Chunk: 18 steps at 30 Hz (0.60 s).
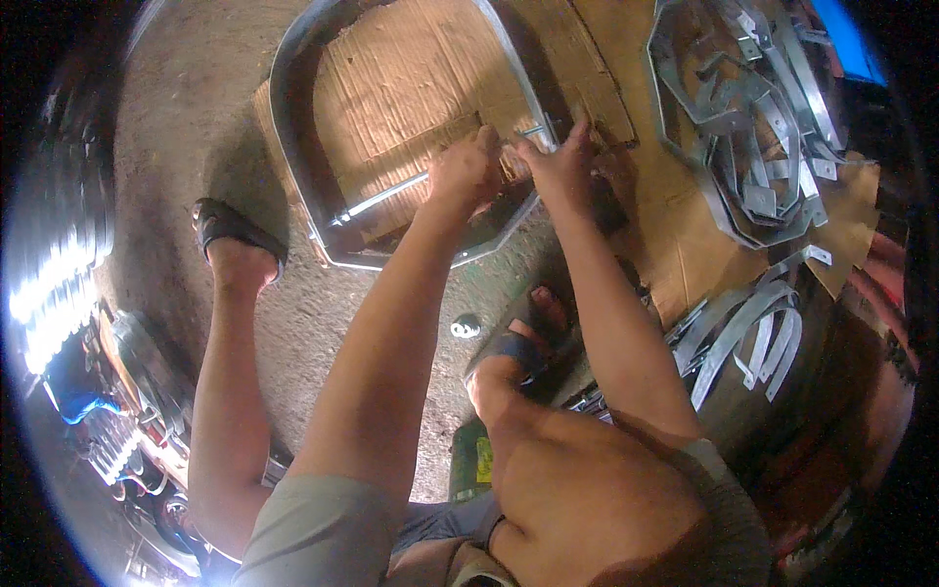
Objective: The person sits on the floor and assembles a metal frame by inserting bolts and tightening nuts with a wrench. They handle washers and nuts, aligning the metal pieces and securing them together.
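A bent metal band forms a large rounded frame (282, 108) on the ground in front of me. Across its near part runs a thin metal rod (381, 202), one end at the frame's left side. My left hand (464, 174) is closed around the rod, hiding its middle part. Past that hand a short piece of the rod shows again by the frame's right side. There my right hand (561, 174) bends its thumb and fingers about the band, thumb inside and fingers outside. What lies between those fingertips is hidden.
Cardboard (411, 73) lies under the frame. To the right, bent metal brackets (773, 147) are piled on more cardboard, with curved metal strips (753, 333) nearer me. A small shiny ring-shaped part (466, 326) sits on the floor between my sandalled feet. Metal parts (147, 362) crowd the left edge.
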### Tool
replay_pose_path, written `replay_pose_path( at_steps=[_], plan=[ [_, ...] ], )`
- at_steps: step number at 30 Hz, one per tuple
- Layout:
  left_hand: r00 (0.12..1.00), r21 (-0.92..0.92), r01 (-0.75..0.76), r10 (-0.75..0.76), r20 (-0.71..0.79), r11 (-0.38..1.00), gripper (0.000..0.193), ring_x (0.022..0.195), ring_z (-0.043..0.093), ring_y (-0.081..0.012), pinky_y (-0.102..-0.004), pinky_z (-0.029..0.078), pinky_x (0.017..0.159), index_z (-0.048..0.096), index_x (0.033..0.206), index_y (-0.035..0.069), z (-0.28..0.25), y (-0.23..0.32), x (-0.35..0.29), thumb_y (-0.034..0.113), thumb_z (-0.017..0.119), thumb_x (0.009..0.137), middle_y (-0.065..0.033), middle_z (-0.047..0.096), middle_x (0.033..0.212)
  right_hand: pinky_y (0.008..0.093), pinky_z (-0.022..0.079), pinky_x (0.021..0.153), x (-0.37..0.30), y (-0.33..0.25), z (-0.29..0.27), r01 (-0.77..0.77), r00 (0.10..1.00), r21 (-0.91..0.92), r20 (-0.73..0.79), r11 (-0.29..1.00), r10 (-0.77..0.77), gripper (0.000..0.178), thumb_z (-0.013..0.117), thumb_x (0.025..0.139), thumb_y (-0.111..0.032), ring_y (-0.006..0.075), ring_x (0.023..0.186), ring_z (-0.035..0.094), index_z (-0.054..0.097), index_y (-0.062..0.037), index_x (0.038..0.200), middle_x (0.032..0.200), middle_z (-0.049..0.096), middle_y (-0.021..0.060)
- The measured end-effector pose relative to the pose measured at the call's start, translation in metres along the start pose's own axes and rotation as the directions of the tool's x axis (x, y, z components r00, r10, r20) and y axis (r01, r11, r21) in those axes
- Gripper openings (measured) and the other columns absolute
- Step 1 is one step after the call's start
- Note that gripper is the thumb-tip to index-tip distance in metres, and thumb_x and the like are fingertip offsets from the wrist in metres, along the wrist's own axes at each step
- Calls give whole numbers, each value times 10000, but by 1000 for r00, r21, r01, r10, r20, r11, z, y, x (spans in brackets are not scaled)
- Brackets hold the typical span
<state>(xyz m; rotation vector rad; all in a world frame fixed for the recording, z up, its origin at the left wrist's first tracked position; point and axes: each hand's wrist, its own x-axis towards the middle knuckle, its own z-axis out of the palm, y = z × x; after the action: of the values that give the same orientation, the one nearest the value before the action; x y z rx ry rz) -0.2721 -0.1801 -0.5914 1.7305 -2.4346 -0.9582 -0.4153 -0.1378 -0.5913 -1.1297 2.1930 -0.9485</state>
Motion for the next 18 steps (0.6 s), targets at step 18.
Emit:
replay_pose_path(
  at_steps=[18],
  plan=[
    [999, 85, -1, -3, 47, 996, 197, 951, 657, -420, -581, 437, 880, 541, 1070, 81, 1, 0, -1, 230, 467, 964, -191, 673, 1062, 520, 295, 1122, -8, 15, 8, 165, 986, -29, -15, 986, -165, 959, 810, 756, -290, 452, 1338, 369, 253, -14, 1487, 1446, 378, 287]
  ],
)
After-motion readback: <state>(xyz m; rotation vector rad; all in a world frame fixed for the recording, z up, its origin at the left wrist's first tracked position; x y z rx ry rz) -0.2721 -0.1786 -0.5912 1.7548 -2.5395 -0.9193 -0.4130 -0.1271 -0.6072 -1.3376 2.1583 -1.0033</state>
